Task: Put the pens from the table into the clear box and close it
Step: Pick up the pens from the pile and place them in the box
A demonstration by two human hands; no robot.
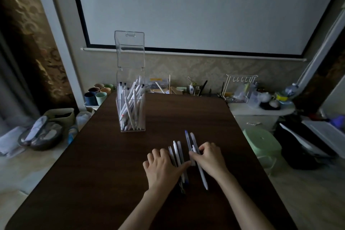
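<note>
Head view. A dark brown wooden table (pixel 112 173) with rounded corners is seen from above. On its far half stands a tall, clear plastic box (pixel 130 115), rectangular and upright, with its hinged clear lid (pixel 130 50) raised vertically above the opening. The box is already filled with many white pens (pixel 130 106) leaning at various angles. No brand, label or legible writing is made out on the box or the pens.

Near the front centre of the table, two loose groups of pens lie on the surface. The left group of white pens (pixel 177 152) is partly covered by the left hand (pixel 164 168), which is laid palm down with fingers spread and the thumb stretched across the barrels. The right group, a blue-capped pen and white pens (pixel 192 142), is met by the right hand (pixel 211 157), whose fingers are curled over the barrels; whether they are clamped on a pen cannot be told. One long white pen (pixel 203 177) extends toward the viewer beneath that hand.

A pale green plastic stool (pixel 263 142) stands just right of the table.
</note>
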